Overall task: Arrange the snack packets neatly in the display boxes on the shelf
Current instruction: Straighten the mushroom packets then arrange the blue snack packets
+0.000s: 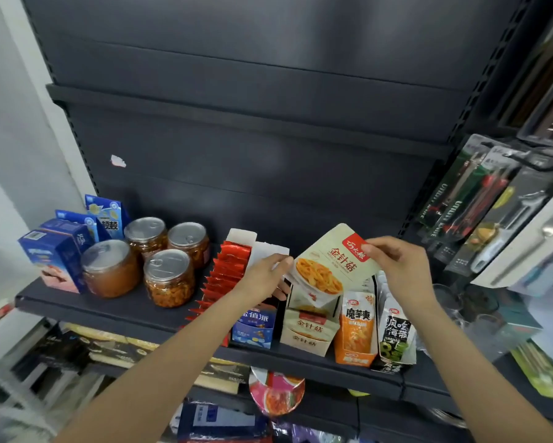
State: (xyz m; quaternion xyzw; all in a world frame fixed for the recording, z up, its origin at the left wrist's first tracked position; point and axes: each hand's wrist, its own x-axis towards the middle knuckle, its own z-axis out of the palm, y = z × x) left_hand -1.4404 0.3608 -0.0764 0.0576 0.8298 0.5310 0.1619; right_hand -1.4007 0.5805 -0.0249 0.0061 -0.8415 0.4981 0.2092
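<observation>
Head view, shelf stock:
- Beige snack packet [334, 266]: held tilted above its beige display box [310, 330].
- Right hand [396, 260]: thumb + fingers pinching packet's top-right corner.
- Left hand [265, 276]: fingertips pinching packet's left edge.

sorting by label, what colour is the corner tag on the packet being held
Red with white lettering, on a beige packet pinched by both hands; the head view shows it best.

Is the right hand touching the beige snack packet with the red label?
Touching. In the head view the right hand pinches the red label corner of the beige snack packet, the thumb lying on its face.
</observation>
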